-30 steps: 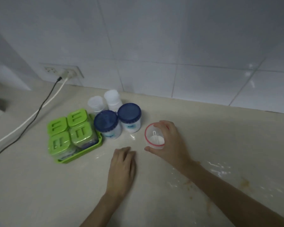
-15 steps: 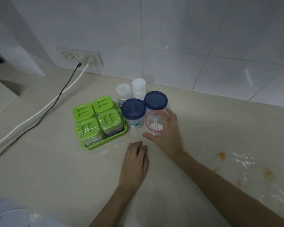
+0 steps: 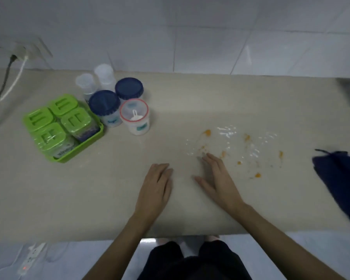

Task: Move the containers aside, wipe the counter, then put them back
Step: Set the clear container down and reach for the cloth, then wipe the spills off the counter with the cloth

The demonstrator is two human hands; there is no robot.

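A red-rimmed clear jar with white powder and a scoop stands on the beige counter, touching two blue-lidded jars. Two small clear cups stand behind them. A green tray holds several green-lidded boxes at the left. Orange stains and wet spots lie right of centre. My left hand rests flat on the counter. My right hand lies flat, fingers spread, its fingertips at the stains' edge. Neither hand holds anything.
A dark blue cloth lies at the counter's right edge. A wall socket with black and white cables is at the far left. A power strip lies on the floor below the counter's front edge.
My right hand let go of the red-rimmed jar beside the blue-lidded jars and drew back to the right, flat on the counter. The view tilted down and right, showing the cloth.
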